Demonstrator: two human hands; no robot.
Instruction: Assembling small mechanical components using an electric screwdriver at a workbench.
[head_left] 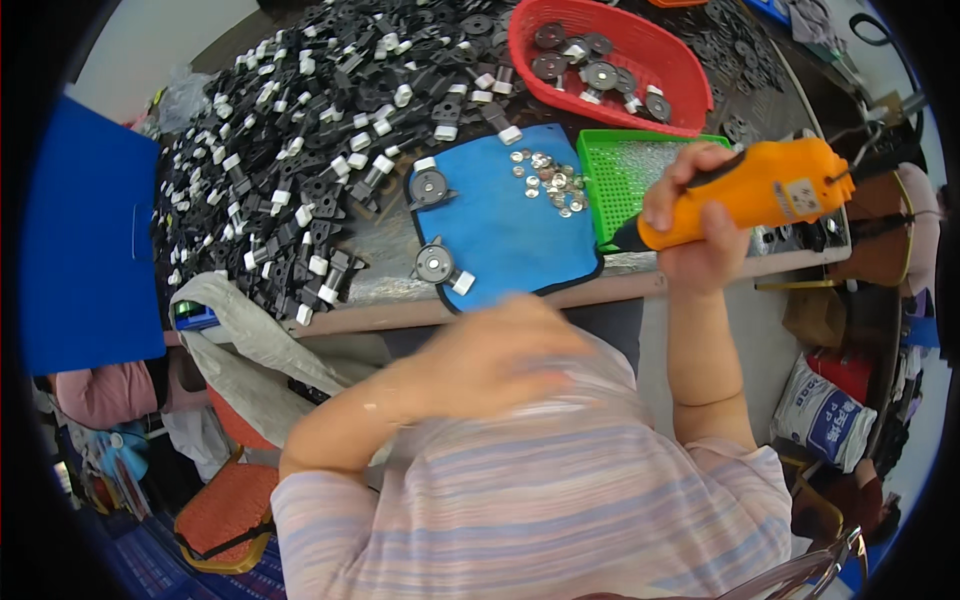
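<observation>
In my right hand [705, 215] is an orange electric screwdriver [760, 190], fingers wrapped round its body. Its dark tip points left and down, at the near left corner of a green tray [590, 165] holding many tiny shiny pieces. My left hand [500, 355] is smeared by motion in front of my body, near the table edge; whether it holds anything cannot be made out. On a blue mat [510, 240] lie several small silver round metal pieces [552, 182]. Two round black parts, one at the mat's upper left [430, 187], one at its lower left [434, 262], rest there.
A large heap of black parts with white ends [330, 130] covers the table's left side. Behind the mat stands a red basket [690, 75] with several round parts inside. More dark discs [735, 55] lie at the far right. A grey cloth [240, 320] hangs at the table's left front edge.
</observation>
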